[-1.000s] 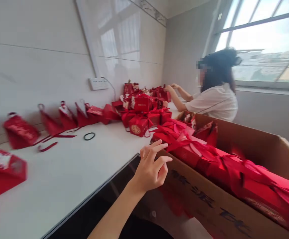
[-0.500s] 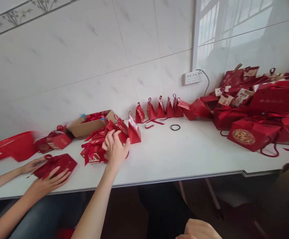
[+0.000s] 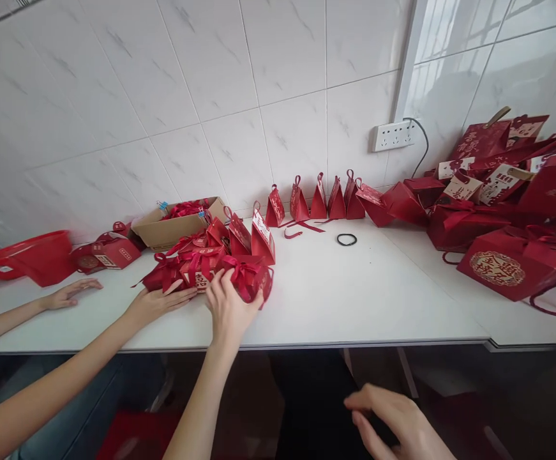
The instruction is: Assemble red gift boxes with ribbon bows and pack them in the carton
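Note:
My left hand (image 3: 232, 303) is wrapped round a red gift box (image 3: 251, 276) with a ribbon bow, near the table's front. Its thumb lies on the right side and its fingers are over the left. Against that box stands another red box with a cream label (image 3: 200, 271), and further left a dark red bowed box (image 3: 161, 271) touched by a co-worker's hand (image 3: 156, 305). My right hand (image 3: 397, 418) hangs below the table edge over my dark-clothed lap, fingers loosely bent and apart, holding nothing.
Several triangular red boxes (image 3: 319, 198) line the wall. A cardboard box (image 3: 156, 235) of red ribbon and a red plastic basin (image 3: 43, 255) stand left. The co-worker's other hand (image 3: 69, 295) rests on the table. A black band (image 3: 346, 239) and piled gift boxes (image 3: 498, 268) lie right.
My left hand has drawn the bowed box slightly right and forward. The co-worker's dark red box has moved right, up to the group. My right hand has risen further into view. The camera has shifted.

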`<move>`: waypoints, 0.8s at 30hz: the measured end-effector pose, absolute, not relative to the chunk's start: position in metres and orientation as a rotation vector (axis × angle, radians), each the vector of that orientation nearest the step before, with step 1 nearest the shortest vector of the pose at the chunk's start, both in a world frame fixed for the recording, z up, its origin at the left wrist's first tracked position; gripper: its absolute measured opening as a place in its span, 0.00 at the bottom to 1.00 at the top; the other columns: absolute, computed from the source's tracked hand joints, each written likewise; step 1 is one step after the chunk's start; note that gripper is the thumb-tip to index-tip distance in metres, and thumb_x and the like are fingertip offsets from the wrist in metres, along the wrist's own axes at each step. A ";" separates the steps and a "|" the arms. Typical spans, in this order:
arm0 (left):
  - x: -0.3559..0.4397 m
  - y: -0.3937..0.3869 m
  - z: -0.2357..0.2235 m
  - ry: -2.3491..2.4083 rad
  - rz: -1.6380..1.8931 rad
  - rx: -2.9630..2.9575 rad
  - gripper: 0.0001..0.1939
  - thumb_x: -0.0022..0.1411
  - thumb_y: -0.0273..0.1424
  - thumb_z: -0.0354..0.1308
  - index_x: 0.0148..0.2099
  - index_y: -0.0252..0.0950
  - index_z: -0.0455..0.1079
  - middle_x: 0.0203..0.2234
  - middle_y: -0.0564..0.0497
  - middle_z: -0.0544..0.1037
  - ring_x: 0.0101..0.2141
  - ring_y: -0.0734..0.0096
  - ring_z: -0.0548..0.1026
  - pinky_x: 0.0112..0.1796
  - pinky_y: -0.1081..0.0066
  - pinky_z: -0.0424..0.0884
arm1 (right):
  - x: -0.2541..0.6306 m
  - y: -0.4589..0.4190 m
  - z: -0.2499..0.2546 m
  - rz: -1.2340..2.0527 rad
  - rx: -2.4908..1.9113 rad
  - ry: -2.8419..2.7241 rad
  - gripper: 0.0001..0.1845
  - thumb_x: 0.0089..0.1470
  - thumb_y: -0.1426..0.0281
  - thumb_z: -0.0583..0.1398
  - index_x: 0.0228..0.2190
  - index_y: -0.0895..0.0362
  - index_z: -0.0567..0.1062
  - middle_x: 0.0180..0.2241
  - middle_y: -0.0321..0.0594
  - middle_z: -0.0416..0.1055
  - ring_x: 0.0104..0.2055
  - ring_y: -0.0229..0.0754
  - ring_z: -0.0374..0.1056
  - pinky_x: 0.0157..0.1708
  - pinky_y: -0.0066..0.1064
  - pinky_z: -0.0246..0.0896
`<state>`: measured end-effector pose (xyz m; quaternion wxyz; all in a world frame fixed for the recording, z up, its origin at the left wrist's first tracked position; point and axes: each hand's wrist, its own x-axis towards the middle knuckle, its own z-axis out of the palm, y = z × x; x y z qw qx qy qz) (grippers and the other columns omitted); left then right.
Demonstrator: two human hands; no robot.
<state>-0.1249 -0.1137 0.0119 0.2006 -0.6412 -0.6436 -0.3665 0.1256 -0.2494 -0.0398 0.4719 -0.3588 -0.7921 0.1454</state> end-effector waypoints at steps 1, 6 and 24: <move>-0.116 -0.119 0.009 -1.689 -1.102 -1.866 0.33 0.52 0.37 0.61 0.56 0.28 0.57 0.51 0.32 0.64 0.51 0.42 0.63 0.49 0.44 0.64 | 0.126 -0.244 -0.036 0.375 -0.921 -1.918 0.09 0.56 0.74 0.54 0.40 0.52 0.67 0.29 0.37 0.70 0.27 0.37 0.70 0.26 0.24 0.68; -0.059 -0.151 -0.005 -1.247 -1.357 -2.277 0.41 0.52 0.37 0.63 0.62 0.30 0.47 0.55 0.32 0.56 0.56 0.46 0.59 0.51 0.49 0.67 | 0.122 -0.206 -0.021 0.423 -1.206 -1.724 0.42 0.48 0.59 0.64 0.58 0.52 0.50 0.60 0.55 0.46 0.60 0.56 0.56 0.50 0.47 0.66; 0.014 -0.167 0.007 -1.029 -2.076 -3.068 0.20 0.66 0.36 0.49 0.60 0.43 0.57 0.59 0.43 0.59 0.59 0.57 0.62 0.55 0.56 0.67 | 0.188 -0.236 0.007 1.581 -0.625 -0.356 0.29 0.50 0.43 0.50 0.40 0.51 0.70 0.36 0.41 0.75 0.39 0.50 0.72 0.36 0.44 0.70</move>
